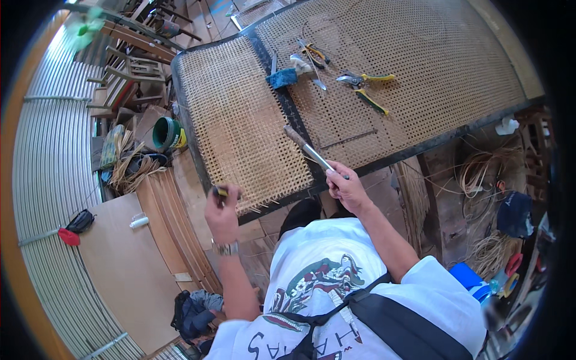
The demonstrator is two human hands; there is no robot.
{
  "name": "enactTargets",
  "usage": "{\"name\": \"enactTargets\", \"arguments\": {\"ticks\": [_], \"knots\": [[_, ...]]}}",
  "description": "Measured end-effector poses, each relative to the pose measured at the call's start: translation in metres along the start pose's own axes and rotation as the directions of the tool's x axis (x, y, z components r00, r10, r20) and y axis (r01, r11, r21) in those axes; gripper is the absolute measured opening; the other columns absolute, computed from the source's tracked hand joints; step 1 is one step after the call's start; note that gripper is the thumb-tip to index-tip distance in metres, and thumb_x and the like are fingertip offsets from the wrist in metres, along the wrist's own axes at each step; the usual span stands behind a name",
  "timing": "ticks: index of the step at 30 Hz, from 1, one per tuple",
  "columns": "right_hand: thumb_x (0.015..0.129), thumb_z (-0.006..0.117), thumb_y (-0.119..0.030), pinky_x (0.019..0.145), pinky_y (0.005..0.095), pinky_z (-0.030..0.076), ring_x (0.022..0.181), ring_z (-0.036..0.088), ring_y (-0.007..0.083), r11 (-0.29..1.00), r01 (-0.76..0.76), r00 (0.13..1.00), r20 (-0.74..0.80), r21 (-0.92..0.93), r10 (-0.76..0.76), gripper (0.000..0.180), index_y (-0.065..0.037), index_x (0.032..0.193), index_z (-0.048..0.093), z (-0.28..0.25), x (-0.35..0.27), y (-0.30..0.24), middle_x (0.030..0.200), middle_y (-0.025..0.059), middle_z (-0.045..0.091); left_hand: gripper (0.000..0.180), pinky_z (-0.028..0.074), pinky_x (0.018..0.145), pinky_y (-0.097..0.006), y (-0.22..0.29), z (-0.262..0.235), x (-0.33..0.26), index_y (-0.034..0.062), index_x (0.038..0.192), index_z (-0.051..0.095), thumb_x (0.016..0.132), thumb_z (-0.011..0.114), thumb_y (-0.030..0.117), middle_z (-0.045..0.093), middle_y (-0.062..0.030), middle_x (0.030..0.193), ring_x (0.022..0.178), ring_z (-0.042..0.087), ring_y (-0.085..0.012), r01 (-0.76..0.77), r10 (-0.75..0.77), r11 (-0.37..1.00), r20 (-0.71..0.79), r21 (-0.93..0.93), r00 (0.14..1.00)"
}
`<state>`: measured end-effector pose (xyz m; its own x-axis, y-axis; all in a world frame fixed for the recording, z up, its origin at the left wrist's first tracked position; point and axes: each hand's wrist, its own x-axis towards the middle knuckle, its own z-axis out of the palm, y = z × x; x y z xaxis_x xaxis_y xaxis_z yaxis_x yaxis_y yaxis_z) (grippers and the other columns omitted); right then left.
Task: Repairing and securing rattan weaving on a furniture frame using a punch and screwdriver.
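Both full: right grip (348,189) holds tool (314,155), jutting forward over cane panel (240,108); left grip (222,217), dark object (221,192).

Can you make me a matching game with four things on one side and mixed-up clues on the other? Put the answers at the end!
Things:
1. Long tool
2. Shears
3. Bucket
4. Small block

Clues:
A. Green, left of the woven panel
B. Blue, on the dark strip between the woven parts
C. Held in the right hand
D. Yellow and black handles, spread apart

Pairs: 1-C, 2-D, 3-A, 4-B
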<state>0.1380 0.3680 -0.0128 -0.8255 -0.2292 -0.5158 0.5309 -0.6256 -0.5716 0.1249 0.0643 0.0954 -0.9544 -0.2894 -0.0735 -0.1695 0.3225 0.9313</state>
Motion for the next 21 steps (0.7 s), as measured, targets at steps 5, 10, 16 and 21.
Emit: {"name": "enactTargets", "arguments": {"ticks": [5,10,16,21], "knots": [[0.102,0.062,-0.016,0.049,0.0165,0.032,0.06,0.042,-0.0004,0.998,-0.001,1.0,-0.022,-0.069,-0.001,0.039,-0.004,0.138,0.057,0.04,0.014,0.0,0.078,-0.0064,0.052,0.021,0.055,0.078,-0.025,-0.017,0.018,0.148,0.0019,0.11,0.066,0.097,0.073,0.017,0.071,-0.0029,0.094,0.087,0.067,-0.0091,-0.185,0.185,0.983,-0.052,0.023,0.981],[0.103,0.06,-0.016,0.05,0.0171,0.035,0.063,0.045,-0.0004,0.983,0.028,0.991,-0.122,-0.181,-0.051,0.037,-0.003,0.137,0.057,0.074,0.037,0.005,0.079,-0.0072,0.052,0.022,0.061,0.076,-0.028,-0.019,0.049,0.254,0.0022,0.111,0.065,0.095,0.074,0.015,0.071,-0.0049,0.099,0.088,0.069,-0.0125,-0.037,0.04,0.928,0.001,-0.371,0.999],[0.103,0.06,-0.015,0.054,0.0179,0.038,0.066,0.046,0.0002,0.981,-0.004,0.987,-0.156,-0.196,-0.027,0.035,-0.003,0.135,0.058,0.089,0.069,0.006,0.081,-0.0068,0.053,0.026,0.064,0.074,-0.03,-0.034,0.069,0.334,0.0012,0.11,0.066,0.093,0.077,0.016,0.07,-0.0065,0.099,0.087,0.069,-0.0145,-0.057,0.048,0.936,-0.033,-0.346,0.998],[0.102,0.062,-0.015,0.059,0.0179,0.039,0.069,0.046,0.0004,0.956,-0.01,1.0,0.005,-0.292,0.012,0.036,-0.003,0.135,0.059,0.092,0.108,-0.008,0.084,-0.0066,0.055,0.026,0.064,0.073,-0.031,-0.032,0.082,0.356,0.002,0.111,0.066,0.093,0.077,0.017,0.07,-0.0066,0.099,0.087,0.069,-0.0145,-0.049,0.044,0.954,-0.025,-0.294,0.999]]}}
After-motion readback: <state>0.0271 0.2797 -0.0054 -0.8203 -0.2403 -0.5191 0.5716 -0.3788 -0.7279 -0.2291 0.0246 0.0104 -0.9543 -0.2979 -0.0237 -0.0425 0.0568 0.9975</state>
